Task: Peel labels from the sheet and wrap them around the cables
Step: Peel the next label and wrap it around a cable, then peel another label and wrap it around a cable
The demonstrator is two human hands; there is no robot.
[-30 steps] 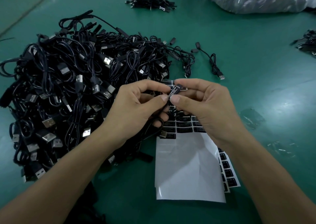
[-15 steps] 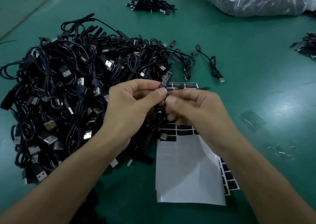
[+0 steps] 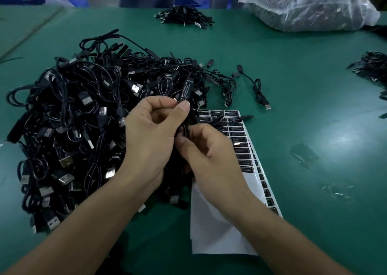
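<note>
Both bare forearms reach in from the bottom edge and converge toward the middle, the left forearm (image 3: 69,228) from the lower left corner and the right forearm (image 3: 289,239) from the lower right. The left hand (image 3: 150,134) is the higher one, its back turned to the camera, with thumb and forefinger pinching the lower end of a black cable (image 3: 185,90) and the other fingers curled toward the palm. The right hand (image 3: 211,155) sits just below and close against it, fingers curled inward round the thin strands of the cable, thumb pressed up to them.
</note>
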